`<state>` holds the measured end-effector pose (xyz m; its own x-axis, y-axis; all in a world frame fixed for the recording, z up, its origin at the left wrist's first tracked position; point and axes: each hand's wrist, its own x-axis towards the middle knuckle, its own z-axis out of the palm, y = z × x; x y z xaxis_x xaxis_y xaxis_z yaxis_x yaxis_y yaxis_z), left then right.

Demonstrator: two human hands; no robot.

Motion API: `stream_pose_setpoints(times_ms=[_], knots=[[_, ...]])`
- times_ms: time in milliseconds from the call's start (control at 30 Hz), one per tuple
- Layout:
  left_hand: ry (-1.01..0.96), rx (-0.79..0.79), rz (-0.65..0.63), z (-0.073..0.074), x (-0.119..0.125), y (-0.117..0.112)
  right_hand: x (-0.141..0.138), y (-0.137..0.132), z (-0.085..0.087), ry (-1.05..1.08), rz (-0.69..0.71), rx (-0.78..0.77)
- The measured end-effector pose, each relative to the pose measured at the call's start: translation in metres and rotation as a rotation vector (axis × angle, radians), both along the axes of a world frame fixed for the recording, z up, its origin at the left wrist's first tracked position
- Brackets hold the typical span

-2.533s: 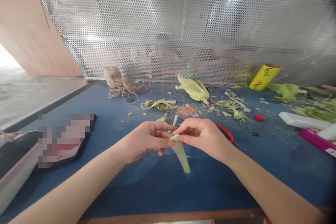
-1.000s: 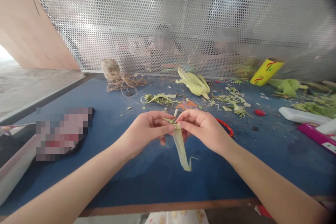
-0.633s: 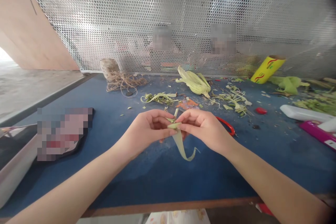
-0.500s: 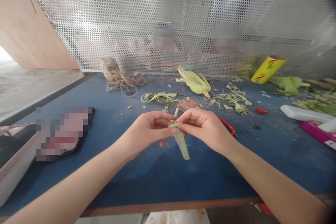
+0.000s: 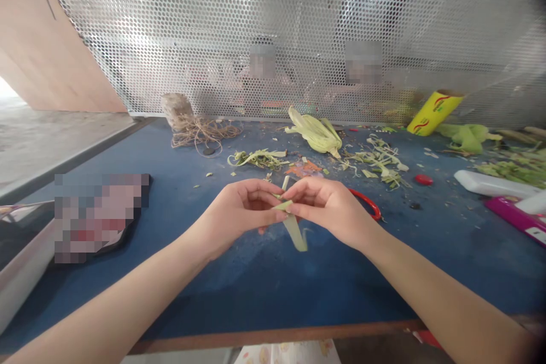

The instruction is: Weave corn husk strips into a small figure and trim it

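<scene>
Between my two hands is a pale green strip of corn husk, its wide end hanging below my fingers and a narrow end poking up above them. My left hand is closed, thumb and fingers pinching the strip. From the other side my right hand pinches it too, fingertips close to those of the left. A short piece of husk lies crosswise at the pinch; whether it is folded or separate I cannot tell. Red scissor-like handles show partly behind my right hand.
Beyond my hands lie a bundle of corn husk, husk scraps and a tangle of twine. A phone rests at left. A yellow tube, a white object and a purple one are right. A perforated metal screen closes the back.
The hanging end of the husk strip has shifted slightly, with a thin curl now showing at its right. Both hands keep their pinch in nearly the same place.
</scene>
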<state>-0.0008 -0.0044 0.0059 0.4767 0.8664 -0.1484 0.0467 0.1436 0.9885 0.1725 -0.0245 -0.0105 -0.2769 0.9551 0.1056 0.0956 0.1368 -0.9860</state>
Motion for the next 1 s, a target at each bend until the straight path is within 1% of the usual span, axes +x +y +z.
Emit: stream_pose_setpoints(times_ms=[67,200,367,500,633,767,900,1000], knots=[[0.007,0.0,-0.021,-0.0003,0.0001,-0.0004,0.0005,0.0,-0.0013,0.0,-0.007,0.023],[0.018,-0.003,-0.031,-0.0013,0.0009,0.0006,0.0016,0.0,-0.0016,0.025,0.028,0.045],[0.03,0.036,0.017,-0.0022,0.0011,0.0023,-0.0001,-0.0006,0.0,-0.035,0.0,0.028],[0.056,0.072,0.046,-0.0014,0.0014,0.0012,-0.0011,-0.0007,-0.0005,-0.027,-0.011,0.001],[0.067,0.056,0.013,-0.0004,0.0034,-0.0017,-0.0001,-0.0004,-0.0012,-0.024,-0.03,0.051],[0.053,0.037,-0.015,0.0006,0.0054,-0.0031,0.0014,-0.0002,-0.0011,0.01,-0.007,0.045],[0.038,0.019,-0.003,-0.0016,0.0048,-0.0006,0.0016,0.0001,-0.0011,0.025,-0.002,0.023],[0.053,0.033,0.022,-0.0043,0.003,0.0016,0.0011,0.0001,-0.0006,-0.021,-0.02,0.027]])
